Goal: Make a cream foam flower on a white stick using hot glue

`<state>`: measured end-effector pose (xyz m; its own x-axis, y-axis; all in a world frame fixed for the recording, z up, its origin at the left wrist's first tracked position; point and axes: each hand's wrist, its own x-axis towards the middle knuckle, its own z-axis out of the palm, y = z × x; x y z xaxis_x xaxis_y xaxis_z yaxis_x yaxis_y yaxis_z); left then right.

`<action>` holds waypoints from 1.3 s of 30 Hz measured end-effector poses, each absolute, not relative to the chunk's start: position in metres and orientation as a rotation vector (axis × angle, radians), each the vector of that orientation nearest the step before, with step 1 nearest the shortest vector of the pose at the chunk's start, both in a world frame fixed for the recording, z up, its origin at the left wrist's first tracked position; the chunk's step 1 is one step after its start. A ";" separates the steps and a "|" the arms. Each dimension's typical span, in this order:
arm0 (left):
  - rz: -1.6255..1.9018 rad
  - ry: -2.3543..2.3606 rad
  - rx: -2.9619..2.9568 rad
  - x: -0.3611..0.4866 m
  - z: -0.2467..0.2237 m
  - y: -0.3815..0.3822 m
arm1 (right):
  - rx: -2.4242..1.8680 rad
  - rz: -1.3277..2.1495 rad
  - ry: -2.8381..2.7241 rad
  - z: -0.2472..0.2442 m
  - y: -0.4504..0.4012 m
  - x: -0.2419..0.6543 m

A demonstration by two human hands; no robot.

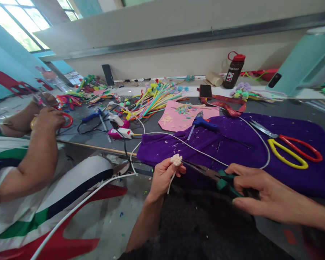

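Between the thumb and fingers of my left hand is a small cream fuzzy flower, its thin pale stem hanging below. My right hand is wrapped round the green handles of long-nose pliers. Their narrow dark jaws point left, with the tip close beside the flower; whether it touches, I cannot tell. Beneath both lies a purple cloth sprinkled with pale bits. On the cloth rest a blue glue gun and large scissors with one red and one yellow handle.
A white cable crosses the cloth. Pink foam sheet, colourful pipe cleaners, a phone and a dark bottle stand farther back. At left, a co-worker's hands hold scissors near another glue gun.
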<state>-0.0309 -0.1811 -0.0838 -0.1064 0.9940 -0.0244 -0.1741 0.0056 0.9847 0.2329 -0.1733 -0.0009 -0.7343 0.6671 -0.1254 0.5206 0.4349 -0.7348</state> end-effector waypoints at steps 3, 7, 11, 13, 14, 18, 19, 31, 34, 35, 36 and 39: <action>1.355 1.161 1.036 -0.031 -0.083 -0.181 | -1.044 1.167 -2.520 0.000 -0.175 0.233; 1.347 1.182 1.079 -0.032 -0.081 -0.181 | -1.062 1.127 -2.555 0.001 -0.175 0.233; 1.335 1.190 1.102 -0.032 -0.081 -0.181 | -1.084 1.108 -2.579 0.002 -0.176 0.233; 1.329 1.183 1.116 -0.033 -0.082 -0.181 | -1.080 1.110 -2.583 0.002 -0.176 0.232; 1.325 1.183 1.127 -0.033 -0.082 -0.181 | -1.077 1.112 -2.584 0.002 -0.176 0.232; 1.303 1.194 1.182 -0.034 -0.080 -0.181 | -1.073 1.110 -2.579 -0.001 -0.175 0.232; 1.301 1.192 1.189 -0.034 -0.080 -0.181 | -1.066 1.110 -2.579 -0.002 -0.175 0.233; 1.178 1.298 1.466 -0.047 -0.075 -0.180 | -0.959 1.172 -2.587 -0.002 -0.169 0.235; 1.124 1.361 1.631 -0.052 -0.072 -0.180 | -0.955 1.182 -2.609 -0.002 -0.169 0.236; 1.106 1.376 1.684 -0.053 -0.070 -0.180 | -0.955 1.188 -2.614 -0.001 -0.168 0.237; 1.085 1.386 1.735 -0.054 -0.068 -0.180 | -0.955 1.189 -2.618 -0.001 -0.168 0.237; 1.034 1.407 1.865 -0.056 -0.062 -0.179 | -0.953 1.180 -2.642 0.001 -0.166 0.236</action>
<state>-0.0565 -0.1790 -0.0619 0.1440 0.9608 0.2367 0.5125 -0.2771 0.8127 0.2358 -0.1657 0.0013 -0.8003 0.5779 -0.1597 0.5046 0.5055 -0.6999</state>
